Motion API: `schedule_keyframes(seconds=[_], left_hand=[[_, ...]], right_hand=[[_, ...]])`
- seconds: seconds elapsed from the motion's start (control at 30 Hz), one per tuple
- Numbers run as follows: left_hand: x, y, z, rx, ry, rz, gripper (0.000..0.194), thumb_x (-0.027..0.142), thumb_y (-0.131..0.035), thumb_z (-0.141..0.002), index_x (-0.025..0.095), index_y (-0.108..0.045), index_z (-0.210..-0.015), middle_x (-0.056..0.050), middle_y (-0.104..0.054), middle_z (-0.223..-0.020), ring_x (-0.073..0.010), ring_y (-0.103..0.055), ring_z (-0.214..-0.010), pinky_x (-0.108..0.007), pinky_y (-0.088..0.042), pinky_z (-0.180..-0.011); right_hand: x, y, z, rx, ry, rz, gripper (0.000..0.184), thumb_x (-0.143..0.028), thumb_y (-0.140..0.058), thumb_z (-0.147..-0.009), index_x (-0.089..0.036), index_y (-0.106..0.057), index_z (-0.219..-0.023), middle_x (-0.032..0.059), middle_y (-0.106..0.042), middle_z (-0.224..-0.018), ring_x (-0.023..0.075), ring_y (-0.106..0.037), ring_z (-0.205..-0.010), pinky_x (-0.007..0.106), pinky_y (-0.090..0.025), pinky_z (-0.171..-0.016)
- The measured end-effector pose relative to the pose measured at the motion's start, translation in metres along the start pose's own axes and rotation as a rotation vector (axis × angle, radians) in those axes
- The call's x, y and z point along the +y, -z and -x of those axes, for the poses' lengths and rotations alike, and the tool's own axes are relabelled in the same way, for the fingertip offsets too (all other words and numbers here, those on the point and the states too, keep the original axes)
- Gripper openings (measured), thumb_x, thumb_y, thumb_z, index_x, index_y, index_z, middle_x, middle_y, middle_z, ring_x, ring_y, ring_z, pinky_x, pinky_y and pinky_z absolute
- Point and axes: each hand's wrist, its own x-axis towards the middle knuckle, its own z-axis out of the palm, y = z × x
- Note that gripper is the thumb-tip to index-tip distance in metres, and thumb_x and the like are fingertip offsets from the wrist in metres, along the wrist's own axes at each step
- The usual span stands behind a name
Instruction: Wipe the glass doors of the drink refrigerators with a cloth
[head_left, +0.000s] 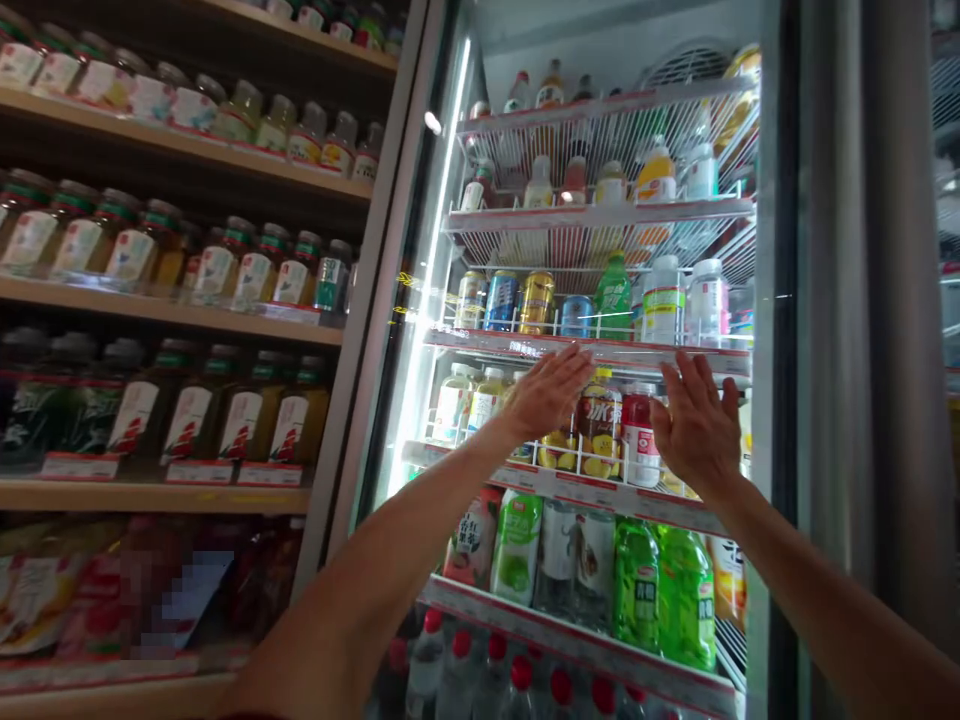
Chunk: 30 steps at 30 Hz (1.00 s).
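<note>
lit cooler (622,352) stood far; both arms (420,530) stretched up toward it. left hand (551,390) slanted right, fingers straight, close together; right hand (697,430) stood upright, fingers apart. neither clenched. yellow-capped bottle (602,425) stood between them, farther in.

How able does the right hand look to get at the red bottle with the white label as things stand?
Probably not: the right hand looks near the red bottle, but reflections suggest glass between them.
</note>
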Motion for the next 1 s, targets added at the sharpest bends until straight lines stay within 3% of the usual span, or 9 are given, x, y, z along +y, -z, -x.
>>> schedule_keyframes(seconds=[0.13,0.2,0.4,0.6,0.7,0.8,0.87,0.93,1.0], left_hand=[[-0.047,0.019,0.025,0.26,0.431,-0.061,0.042,0.021,-0.033,-0.087,0.014,-0.043,-0.127,-0.008,-0.045,-0.136,-0.0188,-0.03,-0.133,-0.039,-0.028,-0.111],[-0.05,0.017,0.03,0.359,0.572,-0.079,0.044,0.019,-0.032,-0.087,0.011,-0.04,-0.13,-0.012,-0.042,-0.137,-0.0204,-0.027,-0.134,-0.041,-0.028,-0.11],[0.022,-0.011,0.017,0.122,0.15,-0.033,0.048,0.021,-0.036,-0.087,0.019,-0.035,-0.134,-0.005,-0.038,-0.142,-0.0176,-0.021,-0.137,-0.04,-0.023,-0.113],[-0.045,0.018,0.064,0.334,0.632,-0.085,0.048,0.025,-0.034,-0.09,0.006,-0.032,-0.134,-0.02,-0.031,-0.143,-0.0285,-0.021,-0.136,-0.057,-0.022,-0.108],[-0.027,0.013,0.07,0.325,0.582,-0.068,0.049,0.024,-0.033,-0.09,0.006,-0.029,-0.135,-0.017,-0.029,-0.145,-0.0234,-0.018,-0.137,-0.047,-0.025,-0.11],[0.027,0.0,0.066,0.177,0.315,-0.013,0.048,0.022,-0.036,-0.088,0.018,-0.034,-0.135,-0.006,-0.036,-0.143,-0.0179,-0.021,-0.137,-0.038,-0.028,-0.11],[0.042,-0.001,0.071,0.078,0.185,0.008,0.048,0.021,-0.037,-0.087,0.02,-0.035,-0.135,-0.005,-0.038,-0.142,-0.0187,-0.022,-0.136,-0.039,-0.027,-0.11],[0.026,0.007,0.088,0.106,0.276,-0.017,0.046,0.022,-0.039,-0.086,0.019,-0.038,-0.133,-0.006,-0.04,-0.141,-0.0191,-0.026,-0.135,-0.039,-0.028,-0.11],[-0.007,0.018,0.11,0.28,0.525,-0.077,0.043,0.024,-0.039,-0.087,0.017,-0.042,-0.129,-0.008,-0.043,-0.138,-0.0184,-0.031,-0.133,-0.039,-0.029,-0.109]], right_hand=[[0.0,-0.001,0.0,0.015,-0.007,-0.002,0.052,-0.03,-0.041,-0.087,-0.017,-0.033,-0.137,0.0128,-0.036,-0.143,0.0269,-0.028,-0.134,0.052,-0.021,-0.107],[-0.001,-0.001,-0.001,0.015,-0.015,0.0,0.052,-0.029,-0.041,-0.087,-0.018,-0.033,-0.137,0.0125,-0.035,-0.143,0.0269,-0.028,-0.134,0.052,-0.02,-0.107],[0.001,0.0,0.001,0.008,-0.01,-0.003,0.051,-0.029,-0.041,-0.087,-0.017,-0.034,-0.137,0.0121,-0.036,-0.143,0.0256,-0.027,-0.135,0.05,-0.019,-0.108],[0.0,0.001,0.004,-0.002,0.001,0.003,0.051,-0.029,-0.04,-0.088,-0.017,-0.033,-0.137,0.0122,-0.036,-0.143,0.026,-0.027,-0.135,0.05,-0.02,-0.108],[-0.001,-0.001,0.004,-0.003,-0.014,-0.006,0.053,-0.029,-0.04,-0.087,-0.018,-0.031,-0.138,0.012,-0.035,-0.144,0.0262,-0.027,-0.135,0.051,-0.019,-0.108],[0.0,-0.001,0.005,-0.005,-0.016,-0.003,0.052,-0.029,-0.041,-0.087,-0.017,-0.033,-0.137,0.0122,-0.036,-0.143,0.0257,-0.027,-0.135,0.05,-0.019,-0.108],[0.001,0.0,0.006,-0.009,-0.007,0.001,0.052,-0.029,-0.041,-0.087,-0.017,-0.034,-0.137,0.0124,-0.037,-0.143,0.0254,-0.028,-0.135,0.05,-0.02,-0.108],[0.002,0.001,0.008,-0.016,0.002,-0.003,0.052,-0.029,-0.041,-0.087,-0.017,-0.033,-0.137,0.012,-0.036,-0.143,0.0252,-0.027,-0.135,0.05,-0.02,-0.108],[0.002,0.001,0.01,-0.022,0.005,-0.009,0.053,-0.029,-0.04,-0.087,-0.018,-0.03,-0.138,0.0114,-0.034,-0.144,0.0252,-0.026,-0.135,0.05,-0.019,-0.109]])
